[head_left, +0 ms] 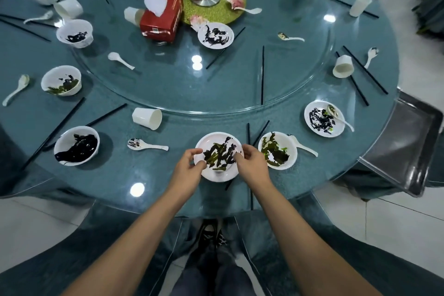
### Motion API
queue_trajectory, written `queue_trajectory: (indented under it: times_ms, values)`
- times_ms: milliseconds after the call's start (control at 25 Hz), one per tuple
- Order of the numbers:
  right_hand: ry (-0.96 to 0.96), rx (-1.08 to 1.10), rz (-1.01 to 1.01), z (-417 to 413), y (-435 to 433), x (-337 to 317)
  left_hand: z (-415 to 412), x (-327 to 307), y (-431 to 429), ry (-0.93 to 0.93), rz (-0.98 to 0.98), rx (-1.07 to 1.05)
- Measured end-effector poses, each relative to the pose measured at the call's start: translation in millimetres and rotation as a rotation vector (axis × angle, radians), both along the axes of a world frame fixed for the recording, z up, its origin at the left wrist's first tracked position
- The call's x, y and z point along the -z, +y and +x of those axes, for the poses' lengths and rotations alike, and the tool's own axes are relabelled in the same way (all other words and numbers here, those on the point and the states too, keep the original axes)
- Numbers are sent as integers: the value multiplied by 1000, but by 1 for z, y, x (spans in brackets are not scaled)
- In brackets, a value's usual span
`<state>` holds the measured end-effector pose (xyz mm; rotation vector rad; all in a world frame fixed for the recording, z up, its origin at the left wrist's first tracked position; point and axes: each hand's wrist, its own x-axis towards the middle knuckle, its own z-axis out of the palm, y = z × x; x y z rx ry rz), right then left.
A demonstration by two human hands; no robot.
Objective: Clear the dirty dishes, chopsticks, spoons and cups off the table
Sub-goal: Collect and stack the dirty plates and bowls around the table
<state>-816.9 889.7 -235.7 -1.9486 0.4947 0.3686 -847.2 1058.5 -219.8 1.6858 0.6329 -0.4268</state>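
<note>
Gripping a dirty dish (217,142) by opposite sides of its rim, the left hand (189,163) and right hand (249,158) hold it at the bench's (168,175) near edge. A bowl (292,151) sits just right, a spoon (146,144) lies left, and chopsticks (260,132) lie just behind.
</note>
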Motion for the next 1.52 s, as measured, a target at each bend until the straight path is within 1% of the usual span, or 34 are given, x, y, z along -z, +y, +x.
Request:
queue_trajectory:
  times_ms: [120, 240, 360, 520, 640, 840, 1200, 1520]
  values:
    - [6, -49, -41, 17, -1, 9, 14, 16, -5, 27, 13, -31]
    - [15, -68, -76, 29, -4, 18, 24, 24, -9, 82, 28, 16]
    - [29, -88, -97, 34, -4, 24, 29, 32, -9, 115, 58, 15]
    - [47, -117, -120, 39, -5, 24, 30, 39, -8, 120, 85, -5]
    - [99, -147, -164, 41, -7, 25, 31, 41, -8, 119, 90, -20]
    - [167, -135, -134, 45, -9, 28, 30, 38, -14, 118, 75, -37]
    - [58, -83, -17, 50, -18, 6, 37, 11, -15, 29, 55, -53]
    - [-3, -37, -7, 97, -10, -29, 80, -34, -1, -107, -18, -65]
